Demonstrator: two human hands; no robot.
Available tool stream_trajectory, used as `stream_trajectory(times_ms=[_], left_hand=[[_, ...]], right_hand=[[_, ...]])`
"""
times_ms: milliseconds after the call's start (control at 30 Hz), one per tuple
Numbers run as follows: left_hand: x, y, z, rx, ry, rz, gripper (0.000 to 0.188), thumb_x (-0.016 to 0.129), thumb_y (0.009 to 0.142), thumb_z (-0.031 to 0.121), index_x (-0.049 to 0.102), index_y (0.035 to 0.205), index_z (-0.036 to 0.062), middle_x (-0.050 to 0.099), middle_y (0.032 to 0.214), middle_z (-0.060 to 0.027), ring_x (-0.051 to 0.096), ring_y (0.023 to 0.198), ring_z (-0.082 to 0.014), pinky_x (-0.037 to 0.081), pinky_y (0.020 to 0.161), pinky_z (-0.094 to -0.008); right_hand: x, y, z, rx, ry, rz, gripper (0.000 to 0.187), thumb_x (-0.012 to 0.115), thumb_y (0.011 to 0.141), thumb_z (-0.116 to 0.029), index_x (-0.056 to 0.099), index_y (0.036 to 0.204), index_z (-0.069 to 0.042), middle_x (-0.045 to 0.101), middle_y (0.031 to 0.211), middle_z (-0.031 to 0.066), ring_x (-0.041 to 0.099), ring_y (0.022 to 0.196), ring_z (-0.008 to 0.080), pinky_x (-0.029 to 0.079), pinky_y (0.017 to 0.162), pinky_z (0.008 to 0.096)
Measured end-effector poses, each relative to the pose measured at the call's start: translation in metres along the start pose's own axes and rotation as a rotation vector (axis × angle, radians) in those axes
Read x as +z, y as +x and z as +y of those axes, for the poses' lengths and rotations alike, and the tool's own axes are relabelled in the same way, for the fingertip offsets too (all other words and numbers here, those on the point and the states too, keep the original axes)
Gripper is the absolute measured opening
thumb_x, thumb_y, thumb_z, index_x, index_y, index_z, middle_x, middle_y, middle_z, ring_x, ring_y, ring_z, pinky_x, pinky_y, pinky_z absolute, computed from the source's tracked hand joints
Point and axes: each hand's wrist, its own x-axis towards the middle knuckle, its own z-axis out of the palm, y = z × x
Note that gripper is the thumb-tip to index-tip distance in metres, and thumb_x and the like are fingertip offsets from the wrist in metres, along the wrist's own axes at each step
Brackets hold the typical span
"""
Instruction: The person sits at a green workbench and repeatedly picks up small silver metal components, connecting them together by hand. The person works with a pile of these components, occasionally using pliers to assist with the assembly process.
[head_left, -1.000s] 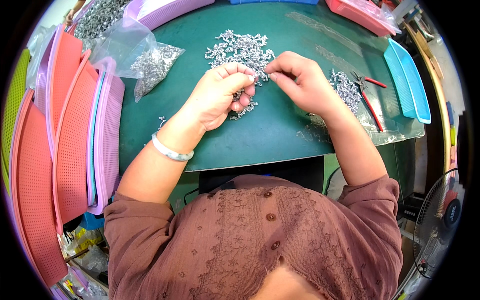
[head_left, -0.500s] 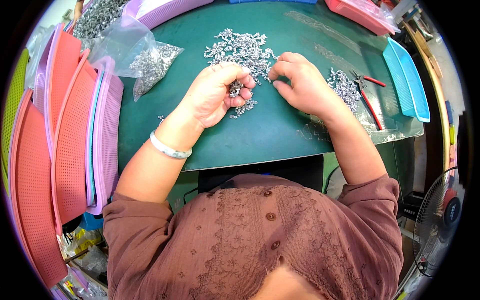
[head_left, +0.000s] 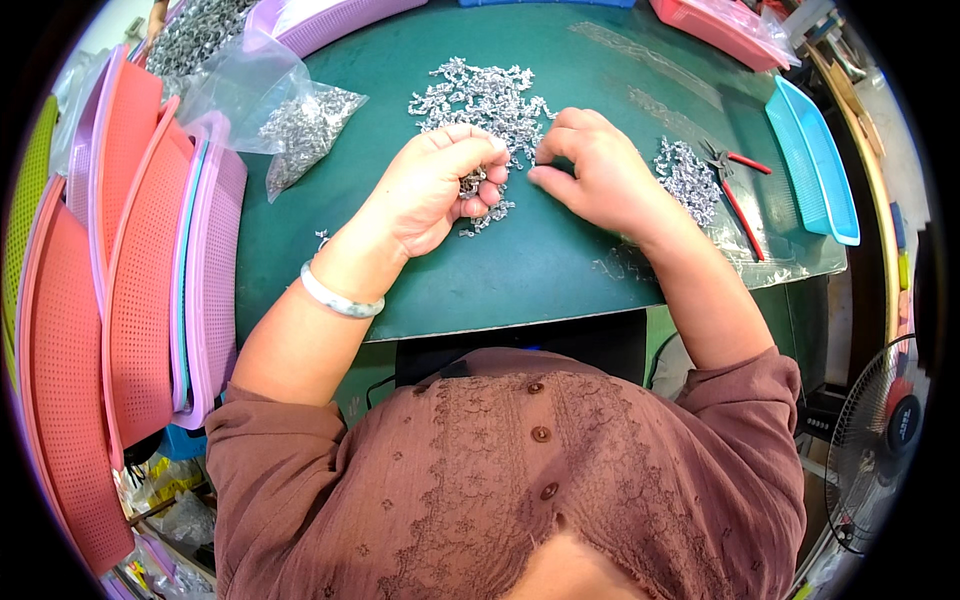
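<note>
My left hand is curled over a cluster of small silvery metal pieces, partly visible between the thumb and bent fingers. Just right of it, my right hand hovers with fingers bent and thumb tip close to the fingertips. Whatever those fingertips may pinch is too small to make out. Beyond both hands spreads a loose pile of the same small metal pieces on the green tabletop. A few more lie under my left hand's fingers. A second, smaller heap lies right of my right wrist.
Red-handled pliers rest beside the smaller heap, near a blue plastic basket. At the left, a clear bag of metal pieces lies by stacked perforated baskets. A fan stands low at the right.
My right hand has shifted slightly left toward my left hand, and its thumb has come nearer the fingertips. My left thumb has moved slightly; that hand still holds the metal pieces.
</note>
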Motion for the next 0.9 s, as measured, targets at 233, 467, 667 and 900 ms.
stream_trajectory(times_ms=[233, 467, 667, 900], left_hand=[[0.002, 0.0, 0.001, -0.011, 0.013, 0.017, 0.01, 0.055, 0.085, 0.018, 0.057, 0.084, 0.0081, 0.054, 0.071, 0.0002, 0.049, 0.057, -0.0074, 0.038, 0.047, -0.0169], [0.003, 0.0, 0.0, -0.005, 0.028, 0.025, 0.01, 0.056, 0.085, 0.017, 0.058, 0.087, 0.0071, 0.055, 0.07, 0.0003, 0.049, 0.055, -0.007, 0.037, 0.046, -0.0171], [0.003, -0.001, 0.0, 0.001, 0.036, 0.026, 0.01, 0.056, 0.085, 0.016, 0.058, 0.089, 0.0066, 0.054, 0.069, 0.0004, 0.049, 0.055, -0.0066, 0.037, 0.045, -0.0171], [0.008, -0.002, -0.005, 0.078, 0.109, 0.01, 0.008, 0.058, 0.084, 0.013, 0.057, 0.088, 0.0064, 0.053, 0.067, 0.0017, 0.046, 0.052, -0.0044, 0.034, 0.043, -0.0158]], right_hand=[[0.008, 0.0, 0.002, -0.019, -0.035, 0.035, 0.006, 0.06, 0.069, -0.009, 0.06, 0.071, -0.003, 0.055, 0.076, 0.01, 0.053, 0.08, 0.0289, 0.045, 0.071, 0.0372], [0.007, 0.0, -0.003, -0.006, -0.018, 0.057, 0.005, 0.059, 0.07, -0.008, 0.06, 0.07, -0.004, 0.055, 0.075, 0.0099, 0.053, 0.079, 0.0289, 0.044, 0.072, 0.0374], [0.009, 0.001, 0.003, -0.028, 0.021, 0.029, 0.007, 0.06, 0.073, -0.009, 0.06, 0.074, -0.002, 0.055, 0.077, 0.0112, 0.054, 0.078, 0.0296, 0.045, 0.071, 0.0358], [-0.004, 0.002, -0.007, 0.259, 0.673, -0.145, 0.011, 0.054, 0.084, -0.008, 0.058, 0.086, 0.002, 0.054, 0.08, 0.0007, 0.048, 0.076, 0.008, 0.04, 0.07, 0.0228]])
